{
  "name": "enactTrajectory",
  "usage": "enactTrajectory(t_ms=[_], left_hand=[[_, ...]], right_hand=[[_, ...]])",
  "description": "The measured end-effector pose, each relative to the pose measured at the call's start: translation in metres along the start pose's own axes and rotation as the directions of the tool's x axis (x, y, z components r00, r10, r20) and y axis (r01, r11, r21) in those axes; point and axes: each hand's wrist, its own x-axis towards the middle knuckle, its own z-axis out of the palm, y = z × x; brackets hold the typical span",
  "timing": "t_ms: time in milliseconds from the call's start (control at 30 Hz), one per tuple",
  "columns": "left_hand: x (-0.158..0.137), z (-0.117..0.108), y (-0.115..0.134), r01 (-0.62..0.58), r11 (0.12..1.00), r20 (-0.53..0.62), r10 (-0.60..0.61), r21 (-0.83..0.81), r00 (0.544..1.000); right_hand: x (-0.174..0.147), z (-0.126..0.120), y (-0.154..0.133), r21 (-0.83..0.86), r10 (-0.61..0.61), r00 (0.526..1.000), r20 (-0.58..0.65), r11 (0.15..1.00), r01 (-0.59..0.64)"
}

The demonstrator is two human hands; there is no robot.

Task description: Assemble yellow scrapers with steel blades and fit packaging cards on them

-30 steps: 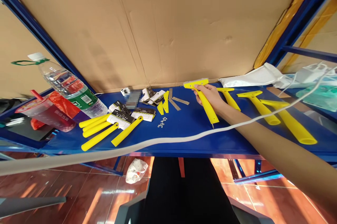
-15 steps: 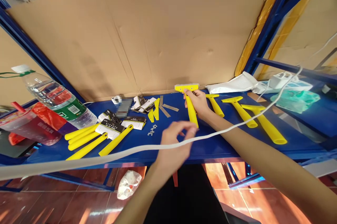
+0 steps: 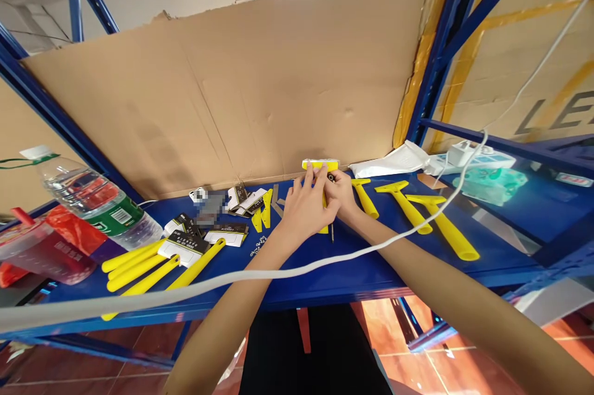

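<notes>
A yellow T-shaped scraper [image 3: 331, 166] is held between my two hands near the back of the blue shelf. My right hand [image 3: 341, 194] is closed around its handle, just below the head. Over the handle lies my left hand [image 3: 306, 200], its fingertips on the scraper's head and its thumb beside the handle; together they hide most of the tool. A small dark round part [image 3: 331, 177] shows at my right fingers, and a thin shaft [image 3: 332, 234] sticks out below them; I cannot make out what it belongs to.
More yellow scrapers [image 3: 408, 203] lie to the right, yellow handles [image 3: 134, 265] with cards to the left. Small nuts [image 3: 257, 246], yellow strips [image 3: 266, 209] and metal blades [image 3: 277, 200] lie between. A white cable [image 3: 297, 272] crosses in front. A water bottle [image 3: 111, 209] and drink cup [image 3: 51, 246] stand left.
My left hand has moved up from the scraper's lower handle end onto its head and upper handle. My right hand still grips the handle. The view has tilted upward.
</notes>
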Motion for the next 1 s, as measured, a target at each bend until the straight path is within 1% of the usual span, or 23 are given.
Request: enactTrajectory(t_ms=[133, 233, 300, 367, 433, 500, 533, 567, 600, 667, 700, 767, 833, 900, 967, 1000], left_hand=[[0.004, 0.004, -0.011, -0.011, 1.000, 0.026, 0.011, -0.027, 1.000], [0.006, 0.008, -0.021, 0.003, 0.995, 0.053, 0.002, -0.099, 0.999], [0.007, 0.011, -0.030, -0.002, 0.984, 0.043, 0.010, -0.179, 0.999], [0.008, 0.013, -0.041, -0.030, 0.957, 0.009, 0.034, -0.287, 0.999], [0.008, 0.014, -0.052, -0.051, 0.914, -0.007, 0.053, -0.403, 0.999], [0.008, 0.011, -0.064, -0.031, 0.849, 0.024, 0.051, -0.527, 0.998], [0.008, 0.009, -0.070, -0.002, 0.798, 0.050, 0.040, -0.603, 0.998], [0.008, 0.005, -0.076, 0.036, 0.727, 0.078, 0.024, -0.686, 0.997], [0.007, 0.000, -0.082, 0.080, 0.632, 0.105, 0.003, -0.771, 0.994], [0.006, -0.012, -0.096, 0.160, 0.386, 0.154, -0.048, -0.909, 0.987], [0.004, -0.018, -0.104, 0.186, 0.261, 0.172, -0.076, -0.947, 0.982], [0.001, -0.031, -0.118, 0.185, 0.057, 0.173, -0.163, -0.981, 0.971], [-0.003, -0.040, -0.131, 0.146, -0.096, 0.163, -0.204, -0.985, 0.965], [-0.007, -0.045, -0.141, 0.114, -0.236, 0.158, -0.174, -0.965, 0.972], [-0.011, -0.048, -0.146, 0.097, -0.357, 0.151, -0.125, -0.929, 0.981], [-0.013, -0.049, -0.148, 0.091, -0.396, 0.145, -0.107, -0.914, 0.984]], right_hand=[[0.000, -0.001, -0.005, -0.058, -0.014, 1.000, 0.011, 0.998, 0.015], [-0.004, -0.001, -0.010, -0.088, -0.009, 0.999, 0.052, 0.996, 0.014], [-0.007, -0.001, -0.013, -0.102, 0.004, 0.995, 0.099, 0.995, 0.006], [-0.009, -0.001, -0.015, -0.112, 0.019, 0.988, 0.154, 0.994, -0.002], [-0.012, -0.001, -0.018, -0.117, 0.032, 0.977, 0.210, 0.993, -0.007], [-0.014, 0.001, -0.020, -0.117, 0.042, 0.963, 0.265, 0.993, -0.011], [-0.014, 0.002, -0.021, -0.104, 0.055, 0.958, 0.282, 0.994, -0.026], [-0.015, 0.003, -0.022, -0.075, 0.075, 0.956, 0.285, 0.996, -0.055], [-0.015, 0.004, -0.023, -0.032, 0.105, 0.956, 0.273, 0.994, -0.100], [-0.012, 0.004, -0.024, 0.082, 0.192, 0.958, 0.214, 0.973, -0.214], [-0.010, 0.003, -0.024, 0.143, 0.240, 0.955, 0.177, 0.953, -0.266], [-0.004, 0.000, -0.023, 0.247, 0.309, 0.943, 0.121, 0.911, -0.330], [0.003, -0.005, -0.020, 0.380, 0.375, 0.923, 0.087, 0.844, -0.379], [0.009, -0.008, -0.015, 0.491, 0.445, 0.892, 0.076, 0.762, -0.422], [0.013, -0.008, -0.011, 0.528, 0.473, 0.877, 0.085, 0.725, -0.442], [0.013, -0.007, -0.009, 0.535, 0.476, 0.875, 0.087, 0.719, -0.444]])
